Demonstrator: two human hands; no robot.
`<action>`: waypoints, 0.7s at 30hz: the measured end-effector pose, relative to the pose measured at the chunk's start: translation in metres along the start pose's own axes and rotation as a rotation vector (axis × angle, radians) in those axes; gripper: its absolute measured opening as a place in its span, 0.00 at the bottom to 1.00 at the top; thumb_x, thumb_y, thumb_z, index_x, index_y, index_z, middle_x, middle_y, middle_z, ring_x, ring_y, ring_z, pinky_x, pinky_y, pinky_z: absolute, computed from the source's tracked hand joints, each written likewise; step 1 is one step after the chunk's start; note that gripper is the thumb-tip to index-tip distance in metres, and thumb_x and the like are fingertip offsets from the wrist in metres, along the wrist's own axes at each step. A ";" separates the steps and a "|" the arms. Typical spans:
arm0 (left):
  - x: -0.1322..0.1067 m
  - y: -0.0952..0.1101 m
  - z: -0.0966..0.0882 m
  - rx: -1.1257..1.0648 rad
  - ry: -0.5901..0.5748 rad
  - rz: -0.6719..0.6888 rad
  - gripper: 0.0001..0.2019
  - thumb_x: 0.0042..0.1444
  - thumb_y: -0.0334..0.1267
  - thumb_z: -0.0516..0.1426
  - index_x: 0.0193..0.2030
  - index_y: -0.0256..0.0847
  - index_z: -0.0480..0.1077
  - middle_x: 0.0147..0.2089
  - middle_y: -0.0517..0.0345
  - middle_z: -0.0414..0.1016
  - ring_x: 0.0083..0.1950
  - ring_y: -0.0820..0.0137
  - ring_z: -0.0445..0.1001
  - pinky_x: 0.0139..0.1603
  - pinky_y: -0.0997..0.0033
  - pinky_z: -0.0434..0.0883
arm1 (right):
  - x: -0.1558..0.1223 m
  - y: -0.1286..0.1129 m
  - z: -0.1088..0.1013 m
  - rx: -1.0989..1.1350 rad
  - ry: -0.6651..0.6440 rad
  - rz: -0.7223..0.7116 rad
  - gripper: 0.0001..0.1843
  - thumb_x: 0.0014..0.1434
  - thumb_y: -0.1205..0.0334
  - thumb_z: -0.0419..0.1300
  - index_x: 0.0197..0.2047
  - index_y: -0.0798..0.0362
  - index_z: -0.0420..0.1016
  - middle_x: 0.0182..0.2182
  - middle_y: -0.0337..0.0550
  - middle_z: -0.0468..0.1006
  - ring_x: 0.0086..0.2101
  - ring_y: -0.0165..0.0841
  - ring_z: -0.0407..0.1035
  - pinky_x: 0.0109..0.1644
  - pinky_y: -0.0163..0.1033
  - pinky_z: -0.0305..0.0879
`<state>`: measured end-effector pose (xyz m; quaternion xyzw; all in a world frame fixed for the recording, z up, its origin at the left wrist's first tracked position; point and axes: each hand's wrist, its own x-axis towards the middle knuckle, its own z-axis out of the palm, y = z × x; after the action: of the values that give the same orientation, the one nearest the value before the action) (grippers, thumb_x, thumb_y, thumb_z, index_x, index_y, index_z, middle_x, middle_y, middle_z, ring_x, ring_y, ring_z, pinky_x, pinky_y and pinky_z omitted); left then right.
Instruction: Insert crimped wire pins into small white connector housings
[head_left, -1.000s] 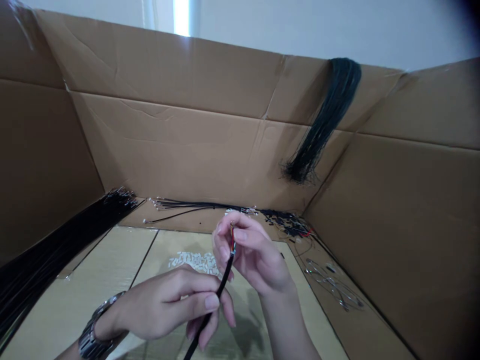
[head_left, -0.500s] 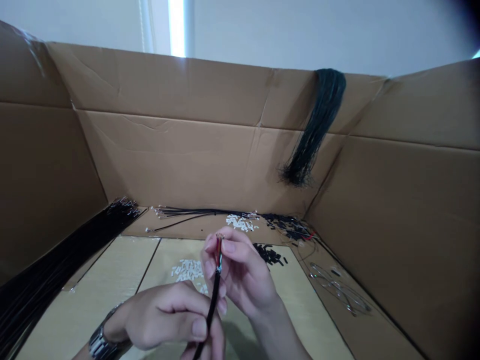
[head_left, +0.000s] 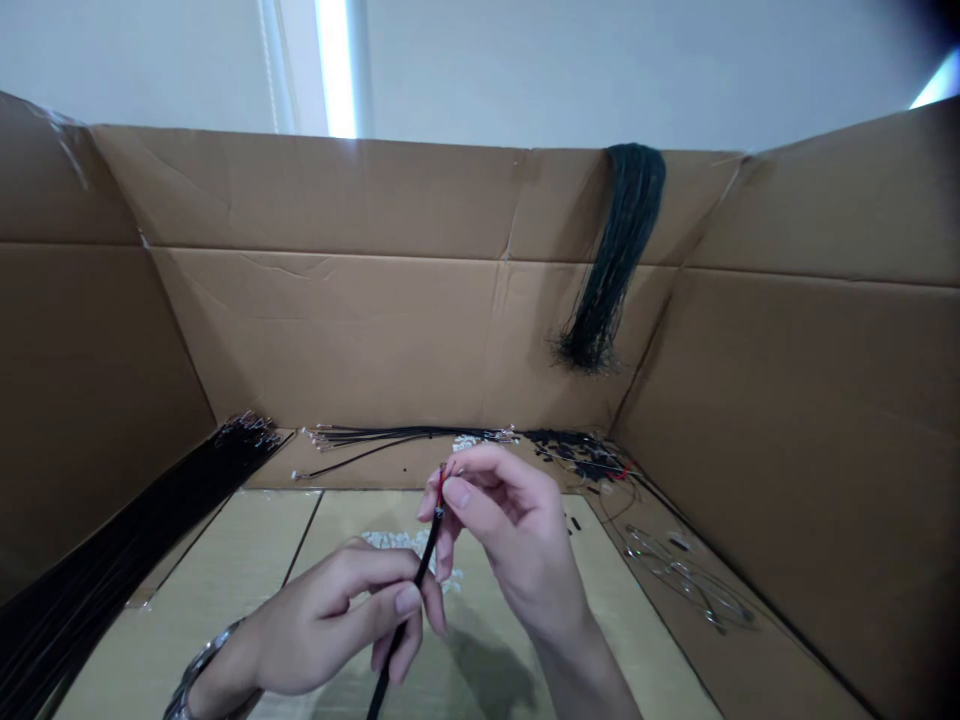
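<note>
Cardboard walls [head_left: 390,330] enclose a pale work surface [head_left: 225,590] on three sides, with a plain wall and a bright strip of light seen above them. A thin black cable [head_left: 418,578] is held up over the middle of the surface, slanting from lower left to upper right. It is pinched low down between the thumb and forefinger of the left hand [head_left: 337,620], on whose wrist a metal watch [head_left: 191,685] is worn. Its upper end, where red wire shows, is gripped by the closed fingertips of the right hand [head_left: 510,530]. White connectors [head_left: 397,542] are scattered just behind the hands. A long bundle of black cables [head_left: 112,560] is laid along the left wall, and a hank of dark wires [head_left: 611,270] is draped over the back wall.
</note>
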<state>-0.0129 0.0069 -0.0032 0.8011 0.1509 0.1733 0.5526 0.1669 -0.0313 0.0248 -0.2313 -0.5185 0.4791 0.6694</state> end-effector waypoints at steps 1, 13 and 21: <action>0.001 -0.001 0.001 -0.002 0.014 0.001 0.24 0.71 0.53 0.46 0.41 0.35 0.73 0.25 0.56 0.73 0.24 0.73 0.69 0.31 0.73 0.69 | -0.001 -0.001 0.000 -0.035 0.017 -0.019 0.03 0.62 0.62 0.65 0.36 0.51 0.77 0.28 0.38 0.82 0.20 0.23 0.72 0.24 0.26 0.71; 0.003 0.003 0.008 0.004 0.847 0.288 0.13 0.61 0.46 0.63 0.52 0.53 0.74 0.36 0.63 0.70 0.28 0.78 0.69 0.28 0.82 0.72 | -0.003 0.006 0.004 -0.409 -0.031 -0.039 0.04 0.62 0.63 0.62 0.35 0.52 0.76 0.25 0.38 0.79 0.21 0.26 0.72 0.25 0.30 0.70; 0.004 0.009 0.004 -0.007 0.909 0.273 0.01 0.61 0.35 0.63 0.38 0.45 0.78 0.33 0.64 0.75 0.22 0.81 0.71 0.22 0.85 0.71 | 0.000 0.021 0.010 -0.509 -0.072 -0.011 0.05 0.64 0.62 0.61 0.36 0.52 0.75 0.22 0.35 0.75 0.21 0.27 0.70 0.24 0.33 0.67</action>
<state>-0.0070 0.0020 0.0047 0.6549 0.2702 0.5777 0.4054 0.1492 -0.0242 0.0108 -0.3725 -0.6471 0.3373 0.5733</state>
